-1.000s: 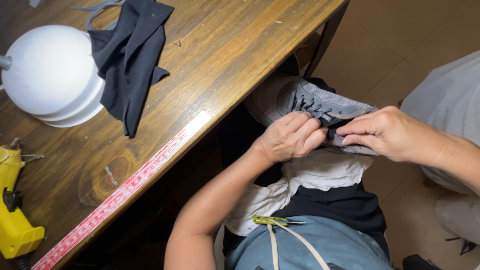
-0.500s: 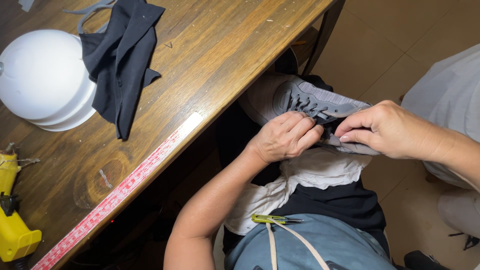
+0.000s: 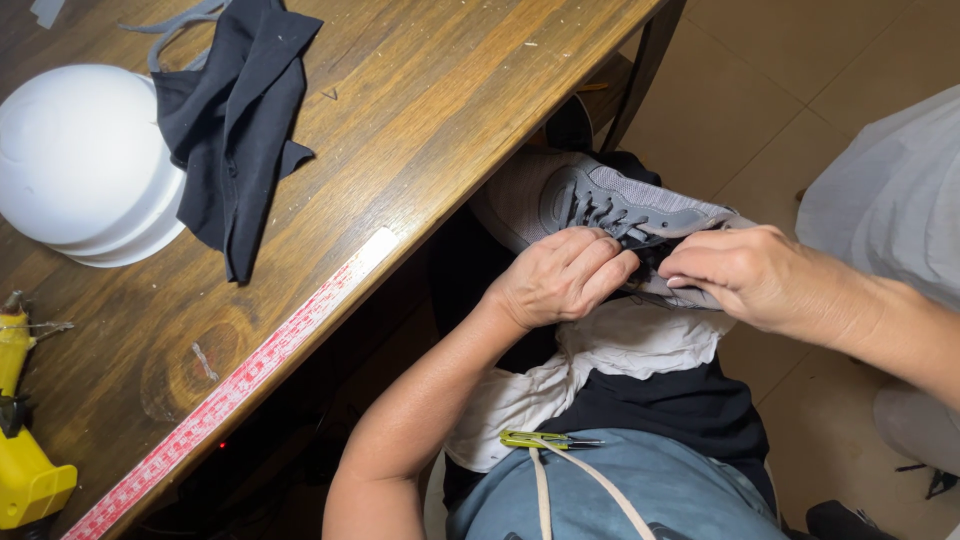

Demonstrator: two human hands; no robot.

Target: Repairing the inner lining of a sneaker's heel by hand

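1. Snips with yellow-green handles lie closest to me, resting on my apron, parked where either hand can drop onto them.
2. White cloth is bunched over my lap just beyond, under the work, so it pads my legs and keeps the shoe off my dark clothes.
3. My left hand is curled shut over the near side of the grey shoe, fingers folded down by the laces to pin it steady against my lap.
4. My right hand closes on the shoe's rear part from the other side, fingertips pinched together; I think they grip the edge of the opening, but my knuckles hide the exact spot.
5. The shoe itself lies on its side across my lap, toe toward the wooden table, below the table's edge.
6. A red measuring tape runs along that edge.
7. A yellow glue gun sits at the left.
8. Farther back, black fabric is draped against a white bowl-shaped shell, both pushed well apart from my hands.
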